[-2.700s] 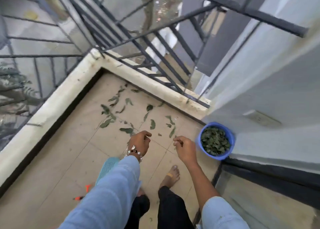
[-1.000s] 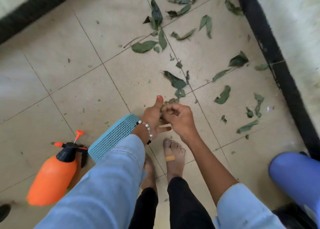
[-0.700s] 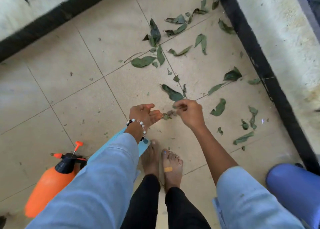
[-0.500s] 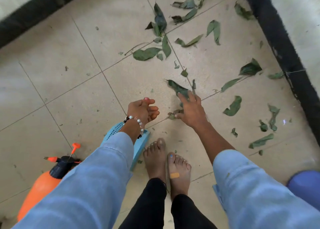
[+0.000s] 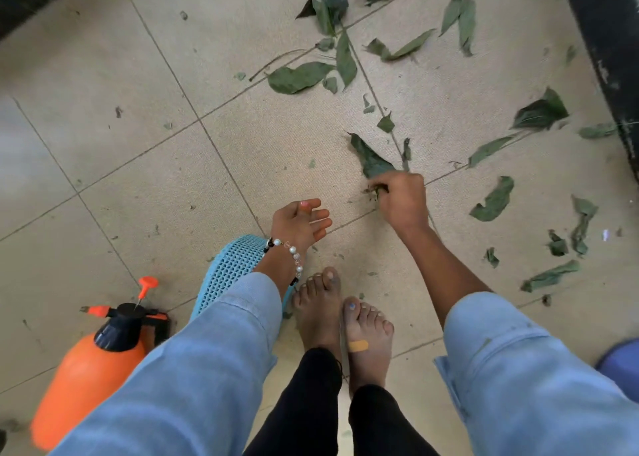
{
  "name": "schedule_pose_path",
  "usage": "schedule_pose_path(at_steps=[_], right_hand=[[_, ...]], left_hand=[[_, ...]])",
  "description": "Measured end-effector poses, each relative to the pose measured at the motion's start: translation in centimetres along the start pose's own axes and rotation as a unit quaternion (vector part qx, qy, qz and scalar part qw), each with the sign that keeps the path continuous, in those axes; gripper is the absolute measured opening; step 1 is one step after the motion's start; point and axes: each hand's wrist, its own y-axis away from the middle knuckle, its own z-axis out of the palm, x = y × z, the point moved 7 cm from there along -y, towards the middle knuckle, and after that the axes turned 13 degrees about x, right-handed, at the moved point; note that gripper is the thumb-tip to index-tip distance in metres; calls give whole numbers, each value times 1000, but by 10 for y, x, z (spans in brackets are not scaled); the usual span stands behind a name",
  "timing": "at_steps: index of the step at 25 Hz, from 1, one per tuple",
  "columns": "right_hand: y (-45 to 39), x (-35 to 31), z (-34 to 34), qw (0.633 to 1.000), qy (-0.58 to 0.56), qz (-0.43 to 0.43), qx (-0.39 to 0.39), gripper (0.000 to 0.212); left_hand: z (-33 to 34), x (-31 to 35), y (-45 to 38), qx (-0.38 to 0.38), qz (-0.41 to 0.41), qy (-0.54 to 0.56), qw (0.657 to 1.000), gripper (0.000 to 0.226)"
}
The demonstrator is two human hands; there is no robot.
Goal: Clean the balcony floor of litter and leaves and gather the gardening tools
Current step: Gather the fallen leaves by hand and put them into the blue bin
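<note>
Green leaf (image 5: 371,158) at one o'clock, untouched half a second ago, is now pinched in the curled right hand (image 5: 403,201); collection proceeds. Left hand (image 5: 301,222) waits empty, palm up, fingers relaxed. Orange sprayer (image 5: 86,376) stands at eight o'clock. Blue bucket (image 5: 620,365) is cut off at four o'clock.

Left hand (image 5: 301,221) slack, right hand (image 5: 401,198) clenched

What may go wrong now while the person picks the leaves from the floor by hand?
The right hand grips one dark leaf, so small scraps may stay behind. The bare feet stand on the littered tiled floor and could step on twigs. The orange sprayer stands close to the left leg and might be knocked over.
</note>
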Motion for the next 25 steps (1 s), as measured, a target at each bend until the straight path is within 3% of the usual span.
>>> schedule_pose_path(at_steps=[2, 5, 7, 10, 14, 18, 20, 23, 25], right_hand=[[-16, -4, -14, 997, -27, 52, 42, 45], [-27, -15, 7, 992, 118, 16, -32, 68], [-28, -15, 25, 980, 188, -17, -61, 60], [-26, -18, 32, 975, 206, -69, -46, 30], [-15, -23, 6, 998, -31, 61, -3, 19], [25, -90, -33, 985, -164, 50, -30, 22], [43, -132, -56, 989, -145, 10, -26, 23], [51, -185, -90, 994, 4, -107, 14, 13], [44, -216, -110, 984, 78, -144, -72, 14]], left_hand=[[7, 4, 6, -14, 0, 6, 1000, 28], [13, 17, 3, -19, -11, 34, 999, 32], [14, 27, -4, -6, -6, 37, 999, 30], [14, 36, -10, 4, 13, 30, 999, 22], [11, 38, 6, -31, -12, 11, 999, 22], [11, 56, 49, -92, -68, 59, 992, 32], [11, 74, 75, -120, -109, 126, 979, 34], [-5, 99, 108, -71, -125, 103, 984, 37], [-21, 120, 125, -14, -124, 98, 987, 36]])
